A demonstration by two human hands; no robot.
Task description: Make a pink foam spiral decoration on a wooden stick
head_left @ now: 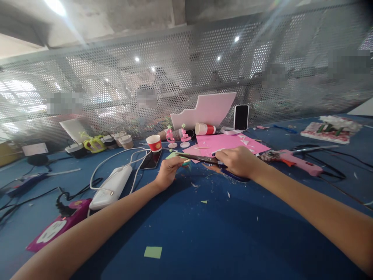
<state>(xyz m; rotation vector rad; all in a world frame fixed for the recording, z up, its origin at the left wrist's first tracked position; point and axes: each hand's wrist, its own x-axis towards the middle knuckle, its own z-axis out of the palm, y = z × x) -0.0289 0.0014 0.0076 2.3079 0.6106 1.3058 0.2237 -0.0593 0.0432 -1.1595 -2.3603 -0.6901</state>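
My right hand is closed around dark-handled scissors, whose blades point left over my left hand's fingertips. My left hand pinches a small piece of light green paper; its far edge sticks up above the fingers, close to the blades. Something small and teal shows just right of these fingers, too blurred to name. Behind the scissors lie pink paper sheets. A cut green paper rectangle rests on the blue table nearer me, with a smaller green scrap beyond it.
On the left are a white power bank with cables and a purple power strip. A paper cup stands near a dark phone. Two pink figures stand behind. A pink glue gun lies right.
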